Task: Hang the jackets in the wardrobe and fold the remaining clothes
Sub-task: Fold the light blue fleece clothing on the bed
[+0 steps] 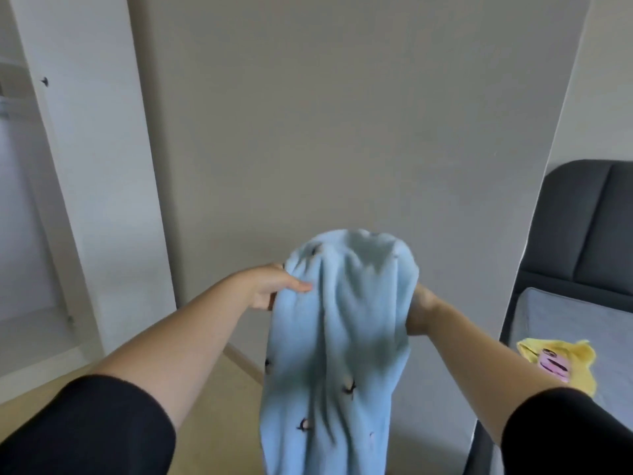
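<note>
Bedroom layout: open wardrobe [51, 207] at left, bed [568, 313] at right. The left hand [274, 287] and right hand [422, 313] each grip the light blue garment [346, 337], which hangs in mid-air between them. This is probably the folding step. Next, the garment needs spreading flat on the bed.

soft, even daylight, mild shadows, slightly soft focus throughout (wide-angle bending at the edges).

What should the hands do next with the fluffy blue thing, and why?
Probably pull the two hands apart to spread it open. The left hand and right hand both grip the blue garment up in the air, but it hangs bunched and creased, so its shape is hard to tell. Opened out, it should show whether it goes in the wardrobe or gets folded.
</note>
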Available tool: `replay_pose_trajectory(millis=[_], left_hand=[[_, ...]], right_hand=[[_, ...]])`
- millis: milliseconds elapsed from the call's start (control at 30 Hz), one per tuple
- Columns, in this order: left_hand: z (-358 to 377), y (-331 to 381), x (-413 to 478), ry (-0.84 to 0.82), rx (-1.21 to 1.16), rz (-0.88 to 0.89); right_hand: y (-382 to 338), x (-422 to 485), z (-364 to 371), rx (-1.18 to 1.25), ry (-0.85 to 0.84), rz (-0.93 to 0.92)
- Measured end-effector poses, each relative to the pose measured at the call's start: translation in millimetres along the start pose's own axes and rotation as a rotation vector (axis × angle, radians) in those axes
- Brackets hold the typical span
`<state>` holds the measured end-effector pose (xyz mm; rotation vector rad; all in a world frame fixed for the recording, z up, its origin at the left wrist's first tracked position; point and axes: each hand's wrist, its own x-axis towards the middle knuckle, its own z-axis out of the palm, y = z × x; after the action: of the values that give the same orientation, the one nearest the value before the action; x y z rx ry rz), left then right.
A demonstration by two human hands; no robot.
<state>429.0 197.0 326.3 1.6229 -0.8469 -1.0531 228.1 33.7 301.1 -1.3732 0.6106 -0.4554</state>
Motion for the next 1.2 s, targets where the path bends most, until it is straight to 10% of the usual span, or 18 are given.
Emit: replay_pose_trajectory(millis=[267, 467, 567, 667, 733, 833, 1000, 1200], left_hand=[[24.7, 8.4, 9.5, 0.316, -0.732, 0.314], [25.6, 14.7, -0.6, 0.417, -0.459, 0.173], [9.2, 27.2, -18.6, 0.283, -0.392, 0.248], [-11.2, 34.1, -21.9, 0.564, -0.322, 0.525], [-9.8, 19.0, -20.3, 0.657, -0.175, 0.427], [9.3, -14.0, -13.9, 0.278, -0.151, 0.11], [3.7, -18.0, 1.6, 0.249, -0.681, 0.322], [21.8, -24.9, 14.4, 0.408, -0.288, 0.171]], right_hand=[[12.1, 9.0, -1.2, 0.614, 0.187, 0.007], [33.0, -4.1, 5.1, 0.083, -0.101, 0.08], [-4.7, -0.1, 5.8, -0.044, 0.058, -0.092], [-38.6, 6.9, 1.2, 0.032, 0.195, -0.179], [-44.2, 11.3, 6.5, -0.068, 0.226, -0.071], [-37.4, 14.4, 16.1, -0.063, 0.22, -0.038], [-32.4, 15.0, 6.2, 0.151, 0.216, -0.036], [-40.2, 10.8, 2.5, -0.429, 0.384, -0.03]])
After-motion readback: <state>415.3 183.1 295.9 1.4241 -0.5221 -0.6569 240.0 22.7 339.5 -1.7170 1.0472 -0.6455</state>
